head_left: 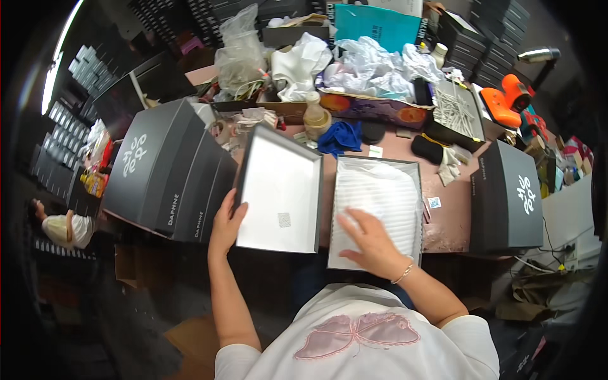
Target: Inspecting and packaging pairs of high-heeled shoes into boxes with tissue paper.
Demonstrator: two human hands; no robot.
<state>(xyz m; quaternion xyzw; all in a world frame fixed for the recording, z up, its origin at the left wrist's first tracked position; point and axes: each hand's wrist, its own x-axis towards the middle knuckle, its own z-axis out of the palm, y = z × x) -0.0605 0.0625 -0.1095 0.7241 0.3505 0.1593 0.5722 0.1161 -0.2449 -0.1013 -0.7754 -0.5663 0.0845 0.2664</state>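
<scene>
My left hand (226, 227) grips the left edge of a dark shoebox lid (282, 180), thumb on its white inner side and fingers behind the rim. The lid leans with its white inside up, and a small speckled sticker (284, 220) lies on it. Just right of the lid, an open shoebox (335, 254) stands at the table's near edge. White ribbed wrapping (383, 180) fills most of it and hides whatever lies beneath. Over that wrapping is my right hand (372, 244), fingers spread and slightly blurred, holding nothing; whether it touches is unclear.
Closed dark shoeboxes stand left (166, 171) and right (506, 196). Behind are a bottle (315, 117), a blue cloth (340, 137), a box of white sticks (455, 111), crumpled white paper (361, 66) and an orange tool (503, 104). Another person (68, 229) is at far left.
</scene>
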